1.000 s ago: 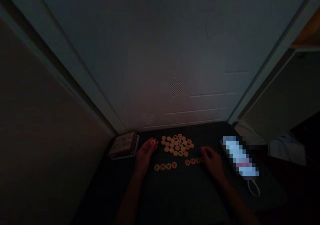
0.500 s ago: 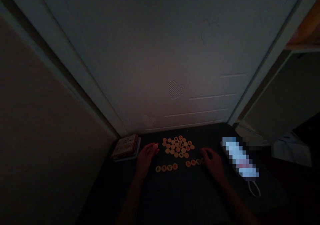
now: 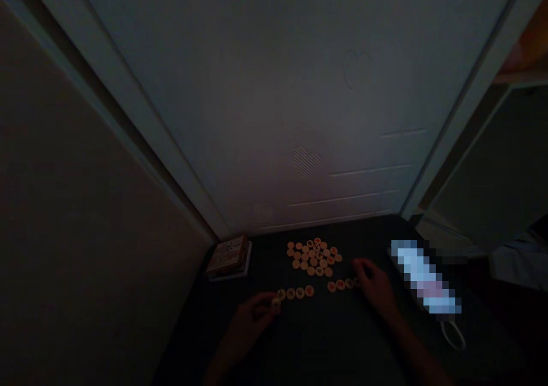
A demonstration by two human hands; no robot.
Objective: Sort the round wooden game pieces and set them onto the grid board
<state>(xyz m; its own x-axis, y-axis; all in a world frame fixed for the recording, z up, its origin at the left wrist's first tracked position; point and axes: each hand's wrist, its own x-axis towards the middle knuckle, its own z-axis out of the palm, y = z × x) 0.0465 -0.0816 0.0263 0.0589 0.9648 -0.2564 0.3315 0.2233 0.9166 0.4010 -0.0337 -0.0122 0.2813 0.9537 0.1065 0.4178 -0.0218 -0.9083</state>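
Observation:
Between the fingertips of my left hand (image 3: 256, 317) is a round piece (image 3: 276, 302), just below the left end of a short row of round pieces (image 3: 295, 292) with dark and red marks. My right hand (image 3: 373, 281) is bent over the right end of a second short row (image 3: 341, 285) and partly covers its last piece. Whether its curled fingers grip anything is too dark to tell. Behind the two rows lies a loose cluster of round wooden pieces (image 3: 315, 254), some plain side up, some showing red or dark marks.
Stacked boxes or books (image 3: 229, 256) sit at the back left of the dark table (image 3: 325, 340). A bright, blurred-out device (image 3: 423, 277) with a white loop (image 3: 452, 336) lies at the right. A pale panel with embossed hearts (image 3: 307, 161) rises behind the table.
My left hand has moved from beside the cluster down to the left end of the left row, with the piece in its fingers. My right hand stays by the right row. The view has shifted slightly.

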